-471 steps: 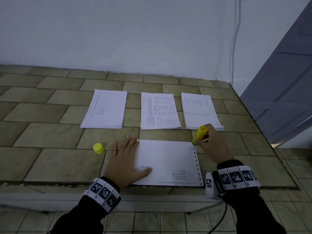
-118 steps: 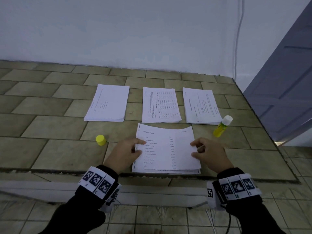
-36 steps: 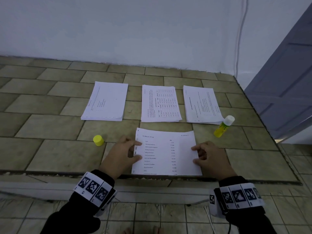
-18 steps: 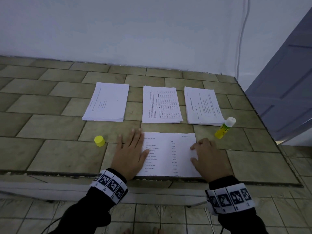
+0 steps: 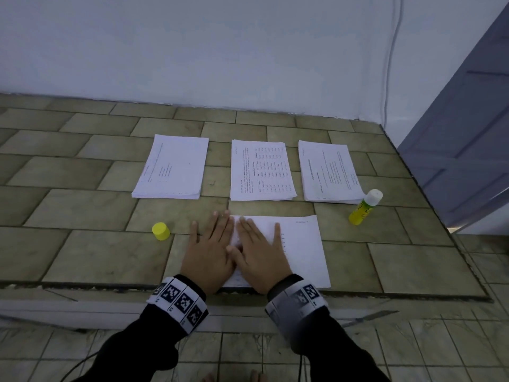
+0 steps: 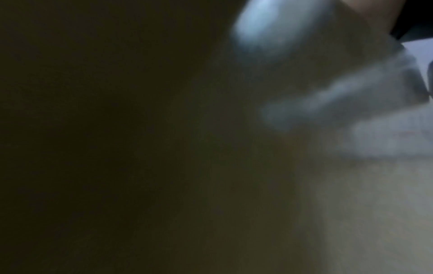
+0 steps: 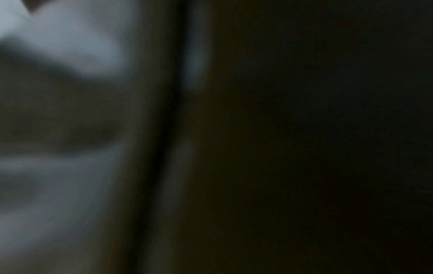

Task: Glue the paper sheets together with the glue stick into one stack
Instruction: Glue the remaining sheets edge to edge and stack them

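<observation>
A stack of printed sheets (image 5: 301,249) lies at the near edge of the tiled counter. Both hands lie flat on its left part, side by side, fingers straight. My left hand (image 5: 210,249) covers the left edge and reaches onto the tile. My right hand (image 5: 260,250) presses just right of it. The uncapped glue stick (image 5: 365,207), yellow with a white end, stands tilted at the right, apart from both hands. Its yellow cap (image 5: 160,231) sits left of my left hand. Both wrist views are dark and blurred.
Three paper piles lie in a row farther back: left pile (image 5: 172,168), middle pile (image 5: 261,170), right pile (image 5: 330,172). The white wall (image 5: 220,51) stands behind. A grey door (image 5: 468,119) stands at the right. The counter's front edge (image 5: 385,295) runs just below the stack.
My right hand has slid left across the top sheet from its right edge until it lies beside my left hand. Earlier both hands pinched the sheet's sides; now both press it flat.
</observation>
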A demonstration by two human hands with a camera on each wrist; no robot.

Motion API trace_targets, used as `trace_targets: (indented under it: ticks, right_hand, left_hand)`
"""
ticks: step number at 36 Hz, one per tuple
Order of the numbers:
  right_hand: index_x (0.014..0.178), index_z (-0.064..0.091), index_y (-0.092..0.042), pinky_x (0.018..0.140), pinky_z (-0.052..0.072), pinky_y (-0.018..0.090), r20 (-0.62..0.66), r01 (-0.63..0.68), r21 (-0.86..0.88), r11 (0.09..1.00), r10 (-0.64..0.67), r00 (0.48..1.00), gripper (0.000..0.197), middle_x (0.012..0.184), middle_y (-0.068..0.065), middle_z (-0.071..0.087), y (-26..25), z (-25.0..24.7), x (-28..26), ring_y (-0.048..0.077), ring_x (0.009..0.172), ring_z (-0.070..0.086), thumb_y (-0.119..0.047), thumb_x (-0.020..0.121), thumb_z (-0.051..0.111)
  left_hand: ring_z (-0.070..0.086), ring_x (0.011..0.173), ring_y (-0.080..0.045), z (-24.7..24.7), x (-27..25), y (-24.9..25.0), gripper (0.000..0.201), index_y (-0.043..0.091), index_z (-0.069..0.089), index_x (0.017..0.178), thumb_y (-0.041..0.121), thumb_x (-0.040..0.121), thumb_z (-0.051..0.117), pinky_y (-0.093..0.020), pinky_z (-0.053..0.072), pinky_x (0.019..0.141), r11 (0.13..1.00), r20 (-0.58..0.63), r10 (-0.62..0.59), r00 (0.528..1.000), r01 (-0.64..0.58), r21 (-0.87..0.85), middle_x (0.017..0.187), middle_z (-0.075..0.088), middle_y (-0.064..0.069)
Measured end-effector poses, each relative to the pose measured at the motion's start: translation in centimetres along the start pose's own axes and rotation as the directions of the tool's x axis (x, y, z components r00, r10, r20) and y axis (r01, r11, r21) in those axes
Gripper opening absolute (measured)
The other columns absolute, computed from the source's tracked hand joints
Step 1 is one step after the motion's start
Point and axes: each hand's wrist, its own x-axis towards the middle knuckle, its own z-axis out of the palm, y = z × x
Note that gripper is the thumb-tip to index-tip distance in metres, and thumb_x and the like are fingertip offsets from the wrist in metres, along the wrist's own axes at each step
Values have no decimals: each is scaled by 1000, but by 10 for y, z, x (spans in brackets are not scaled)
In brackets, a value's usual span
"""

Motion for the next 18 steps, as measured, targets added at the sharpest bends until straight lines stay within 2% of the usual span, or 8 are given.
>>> trace_targets:
  ticks: [3,6,9,13,16,18]
  right_hand:
    - [154,2,-17,115,-15,56,-21,-68,-51,996,67,998,99,162,-5,0,22,-4,-6,6,148,-4,-64,72,-27]
    - [154,2,-17,115,-13,55,-49,-174,-80,981,171,984,103,162,-6,1,54,-11,-18,6,148,-3,-69,71,-31]
    - [154,3,-18,115,-9,55,-49,-288,-87,954,284,957,96,162,-7,1,90,-20,-31,7,148,0,-62,72,-22]
    - [154,7,-16,115,-5,59,-69,-351,-129,928,345,936,98,162,-3,5,105,-28,-40,10,149,1,-61,72,-22]
    - [154,8,-17,112,-10,60,-137,-341,-141,930,322,937,97,163,-1,3,90,-32,-41,16,150,0,-64,75,-22]
    - [154,4,-18,109,-14,58,-139,-235,-154,960,214,967,99,162,-1,-2,70,-31,-39,18,149,-3,-66,75,-30]
  left_hand:
    - [44,136,-30,-4,0,3,67,3,50,139,47,99,20,-63,34,104,999,4,-33,999,34,-4,148,47,-11]
    - [44,137,-29,-4,1,3,67,3,49,140,48,96,25,-63,34,104,999,-1,-46,999,46,-6,148,46,-9]
    - [41,138,-29,-3,0,2,67,4,47,142,48,97,25,-63,35,105,999,-11,-50,999,49,-12,150,44,-9]
    - [41,139,-29,-2,0,2,67,4,46,143,47,97,24,-64,34,106,999,-20,-47,999,47,-19,151,43,-10]
    - [39,140,-29,-1,0,2,67,5,45,144,48,97,24,-64,33,107,999,-22,-50,998,50,-21,152,41,-9]
    - [38,140,-28,-1,1,3,67,5,45,144,48,96,25,-65,32,107,999,-22,-51,998,50,-21,152,41,-9]
